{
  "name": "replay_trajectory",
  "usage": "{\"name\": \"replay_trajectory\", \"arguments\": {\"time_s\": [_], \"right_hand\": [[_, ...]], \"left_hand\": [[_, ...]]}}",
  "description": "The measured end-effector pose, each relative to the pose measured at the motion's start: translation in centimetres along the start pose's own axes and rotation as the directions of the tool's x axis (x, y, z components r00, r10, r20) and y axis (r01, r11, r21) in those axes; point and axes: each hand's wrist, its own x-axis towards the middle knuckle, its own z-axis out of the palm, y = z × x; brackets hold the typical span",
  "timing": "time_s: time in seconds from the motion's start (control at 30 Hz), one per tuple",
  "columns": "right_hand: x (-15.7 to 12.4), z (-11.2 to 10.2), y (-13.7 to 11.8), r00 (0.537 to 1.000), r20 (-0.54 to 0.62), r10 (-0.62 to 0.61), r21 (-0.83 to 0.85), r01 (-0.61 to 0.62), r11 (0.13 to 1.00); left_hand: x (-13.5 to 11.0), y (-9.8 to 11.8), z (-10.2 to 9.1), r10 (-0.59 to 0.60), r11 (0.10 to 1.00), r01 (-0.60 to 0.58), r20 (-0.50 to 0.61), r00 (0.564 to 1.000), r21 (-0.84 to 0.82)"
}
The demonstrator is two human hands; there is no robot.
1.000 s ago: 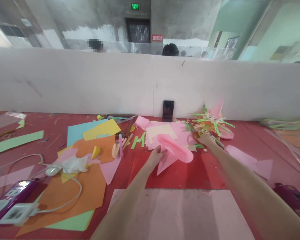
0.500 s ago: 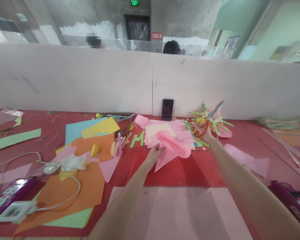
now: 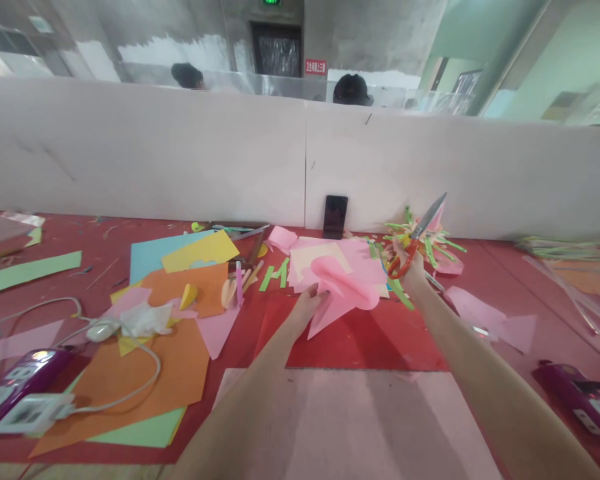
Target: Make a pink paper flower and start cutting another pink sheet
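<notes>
My left hand (image 3: pixel 307 303) pinches a sheet of pink paper (image 3: pixel 347 288) by its left side. That sheet curls upward along a cut, rounded edge, and its pointed corner hangs toward me. Farther right, my right hand (image 3: pixel 411 267) is closed around the orange-red handles of a pair of scissors (image 3: pixel 427 220). The blades look closed and point up and away, apart from the pink sheet. Behind the scissors lies a bunch of green, yellow and pink paper strips (image 3: pixel 443 243). Beyond the held sheet lie a cream sheet (image 3: pixel 323 257) and more pink paper.
A phone (image 3: pixel 335 217) leans on the white partition (image 3: pixel 180 160). Orange paper (image 3: pixel 145 373), a yellow sheet (image 3: pixel 200 250) and a white cable (image 3: pixel 157 363) spread at left. Purple power strips (image 3: pixel 580 397) lie at both sides. A pale board (image 3: pixel 360 427) sits in front of me.
My right hand has turned the scissors slightly and shifted a little, keeping hold. The pink sheet in my left hand stays nearly the same. The camera view has shifted slightly.
</notes>
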Motion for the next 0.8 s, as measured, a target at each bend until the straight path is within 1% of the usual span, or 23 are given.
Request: {"name": "replay_trajectory", "arguments": {"time_s": [0.07,0.17,0.27,0.33,0.4,0.47,0.5,0.57,0.6,0.67,0.73,0.8], "right_hand": [[-0.2,0.6,0.0,0.999,0.018,0.032,0.123,-0.034,0.992],[-0.6,0.9,-0.2,0.996,0.055,0.064,0.267,-0.076,0.961],[-1.5,0.9,-0.3,0.994,0.068,0.081,0.392,-0.101,0.914],[-2.2,0.9,0.0,0.994,0.071,0.089,0.451,-0.112,0.886],[-2.7,1.2,0.5,0.993,0.075,0.096,0.486,-0.12,0.866],[-3.0,1.5,1.0,0.991,0.082,0.103,0.514,-0.13,0.848],[-3.1,1.7,1.2,0.991,0.085,0.103,0.526,-0.133,0.84],[-3.0,2.1,1.3,0.991,0.087,0.102,0.544,-0.133,0.828],[-2.9,2.3,1.2,0.992,0.083,0.099,0.556,-0.128,0.821],[-2.5,2.8,0.7,0.994,0.063,0.086,0.589,-0.107,0.801],[-2.2,3.3,0.1,0.996,0.044,0.079,0.629,-0.089,0.773],[-1.9,3.8,-0.6,0.994,0.047,0.101,0.657,-0.107,0.746]], "left_hand": [[0.2,-0.2,0.0,-0.017,1.0,0.017,-0.026,0.999,-0.022],[0.7,-0.6,-0.4,-0.06,0.997,0.057,-0.075,0.995,-0.048],[1.0,-0.9,-1.0,-0.099,0.994,0.093,-0.108,0.989,-0.054],[1.0,-0.8,-1.3,-0.111,0.993,0.108,-0.107,0.988,-0.036],[0.7,-0.4,-1.4,-0.112,0.994,0.112,-0.072,0.991,-0.009],[0.1,0.3,-1.4,-0.087,0.996,0.086,0.014,0.996,0.038],[-0.1,0.7,-1.3,-0.066,0.996,0.061,0.077,0.995,0.072],[-0.7,1.5,-1.2,0.018,0.983,-0.058,0.226,0.974,0.175],[-0.9,1.8,-1.2,0.027,0.975,-0.085,0.27,0.962,0.207],[-1.1,2.1,-1.2,0.039,0.966,-0.111,0.292,0.956,0.235],[-1.0,2.0,-1.2,0.052,0.963,-0.12,0.271,0.961,0.243],[-0.7,1.5,-1.2,0.076,0.961,-0.134,0.233,0.969,0.244]]}}
